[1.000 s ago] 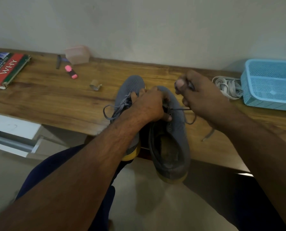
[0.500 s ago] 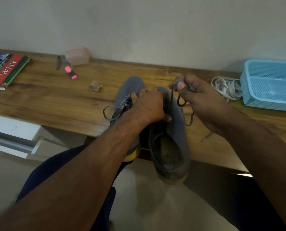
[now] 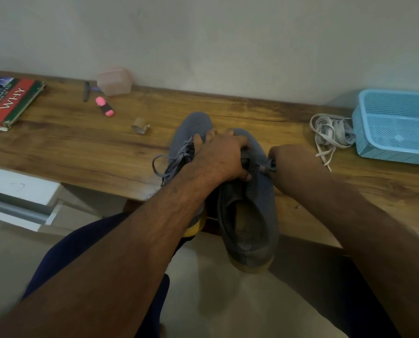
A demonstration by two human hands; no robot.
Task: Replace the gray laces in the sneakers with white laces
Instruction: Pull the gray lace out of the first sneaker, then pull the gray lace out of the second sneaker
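Two gray sneakers stand side by side at the front edge of the wooden table (image 3: 81,147), heels hanging over it. The left sneaker (image 3: 193,125) still carries its gray lace (image 3: 162,164), looped out to the left. My left hand (image 3: 223,157) grips the tongue area of the right sneaker (image 3: 254,215). My right hand (image 3: 293,162) pinches that shoe's dark gray lace (image 3: 268,165) close beside the eyelets on its right side. A bundle of white laces (image 3: 330,132) lies on the table to the right.
A light blue mesh basket (image 3: 396,125) stands at the far right, touching the white laces. A book (image 3: 8,101), a pink highlighter (image 3: 104,107), a dark pen (image 3: 86,91), a pink box (image 3: 114,80) and a small tape roll (image 3: 140,126) lie at the left.
My right hand has come down from above the shoe to its right side, still pinching the gray lace. My left hand has stayed on the right sneaker.
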